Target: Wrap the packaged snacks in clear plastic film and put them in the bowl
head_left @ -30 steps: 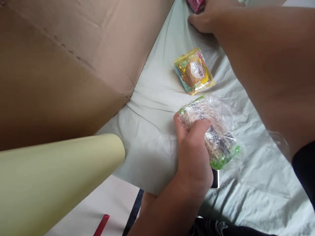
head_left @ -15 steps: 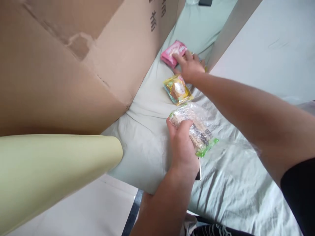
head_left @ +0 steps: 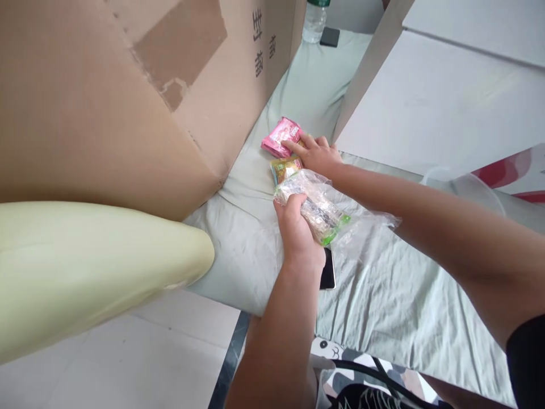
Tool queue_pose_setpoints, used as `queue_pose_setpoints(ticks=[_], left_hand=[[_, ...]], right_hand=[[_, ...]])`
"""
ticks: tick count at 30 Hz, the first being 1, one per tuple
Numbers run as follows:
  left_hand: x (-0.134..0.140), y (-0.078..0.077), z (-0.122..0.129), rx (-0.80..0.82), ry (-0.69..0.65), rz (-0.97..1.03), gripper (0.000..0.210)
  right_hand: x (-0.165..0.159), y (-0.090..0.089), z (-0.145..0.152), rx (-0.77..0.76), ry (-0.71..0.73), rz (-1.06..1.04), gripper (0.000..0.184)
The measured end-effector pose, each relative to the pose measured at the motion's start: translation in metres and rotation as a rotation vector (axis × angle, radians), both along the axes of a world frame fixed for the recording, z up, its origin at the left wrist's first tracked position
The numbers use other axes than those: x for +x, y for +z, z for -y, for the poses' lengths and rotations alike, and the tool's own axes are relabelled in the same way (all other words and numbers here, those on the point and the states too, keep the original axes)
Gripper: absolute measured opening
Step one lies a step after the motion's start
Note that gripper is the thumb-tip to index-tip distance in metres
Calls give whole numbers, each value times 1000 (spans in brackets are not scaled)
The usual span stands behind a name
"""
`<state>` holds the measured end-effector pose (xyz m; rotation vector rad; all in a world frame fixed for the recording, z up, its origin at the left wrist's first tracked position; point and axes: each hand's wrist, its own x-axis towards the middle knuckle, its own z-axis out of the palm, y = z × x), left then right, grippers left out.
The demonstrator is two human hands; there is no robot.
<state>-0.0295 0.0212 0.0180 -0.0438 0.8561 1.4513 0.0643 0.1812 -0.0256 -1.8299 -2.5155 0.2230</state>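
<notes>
My left hand [head_left: 297, 227] is closed on a clear plastic snack package [head_left: 319, 207] with green edges, thumb on top; loose clear film trails from it to the right. Farther away, my right hand [head_left: 317, 152] lies with fingers spread, its fingertips on or beside a pink snack packet [head_left: 282, 137]. Something yellowish shows partly under those fingers. Between the hands, a yellow snack packet [head_left: 286, 169] rests on the sheet, partly covered by the clear package. A dark phone [head_left: 327, 271] sticks out from beneath my left wrist.
A big cardboard box [head_left: 204, 102] stands at the left, above a pale yellow-green rounded object [head_left: 106, 250]. White boxes [head_left: 447, 96] stand at the right. On the far part of the pale green sheet [head_left: 383, 307] are a water bottle [head_left: 314, 23] and a small dark object [head_left: 330, 37].
The view has shifted, showing more of the far end. My left hand and the clear package are now closer to my right hand, over part of the yellow packet.
</notes>
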Motion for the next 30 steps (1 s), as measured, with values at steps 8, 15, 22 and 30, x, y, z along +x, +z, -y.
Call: queue_pose_setpoints(ticks=[8, 15, 22, 30], left_hand=[[0, 3, 0, -1, 11, 63, 28], [3, 3, 9, 18, -39, -12, 31], [38, -8, 20, 244, -397, -418, 28], [65, -16, 34, 349, -682, -640, 51]], right_hand=[[51, 44, 54, -27, 165, -367, 71], [100, 46, 188, -48, 96, -746, 58], [88, 29, 235, 195, -128, -887, 25], [123, 26, 260, 180, -375, -917, 28]])
